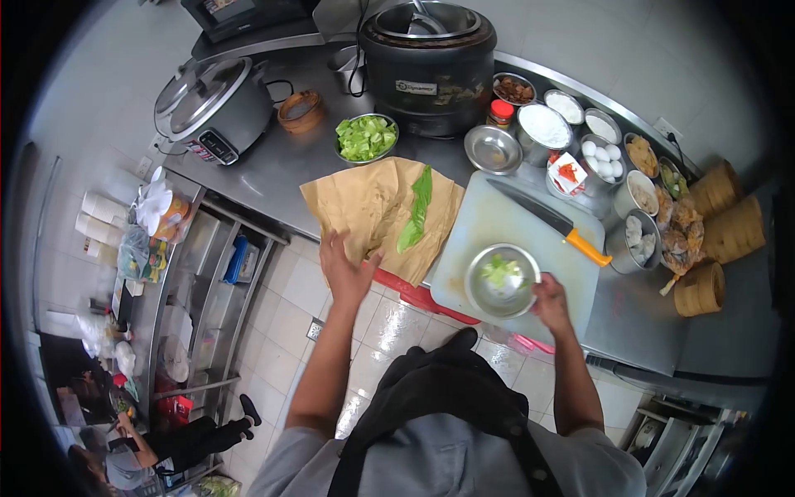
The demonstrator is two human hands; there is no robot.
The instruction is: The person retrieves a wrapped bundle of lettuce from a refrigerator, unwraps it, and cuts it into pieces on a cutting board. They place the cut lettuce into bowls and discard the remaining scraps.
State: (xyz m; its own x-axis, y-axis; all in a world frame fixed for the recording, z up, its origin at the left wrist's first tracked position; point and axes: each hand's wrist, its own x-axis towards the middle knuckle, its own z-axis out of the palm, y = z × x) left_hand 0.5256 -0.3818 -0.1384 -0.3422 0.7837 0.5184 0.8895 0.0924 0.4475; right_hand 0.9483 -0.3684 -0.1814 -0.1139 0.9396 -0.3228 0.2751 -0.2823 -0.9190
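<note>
My right hand (pixel 551 304) grips the rim of a small metal bowl (pixel 472 286) holding some chopped pale-green vegetable (pixel 502 270). The bowl is over the white cutting board (pixel 455 257), near its front edge. A knife (pixel 542 211) with an orange handle lies across the back of that board. To the left, a creased sheet of brown paper (pixel 356 195) is spread out, with one long green lettuce leaf (pixel 416 211) on it. My left hand (pixel 344 267), fingers spread, is at the paper's front edge and holds nothing.
Behind the paper stands a bowl of cut lettuce (pixel 366 137). A rice cooker (pixel 215 103) and a black soup warmer (pixel 426 74) line the back. Ingredient containers, including a bowl of eggs (pixel 603 157), and bamboo steamers (pixel 733 228) crowd the right. Another person (pixel 178 443) is at lower left.
</note>
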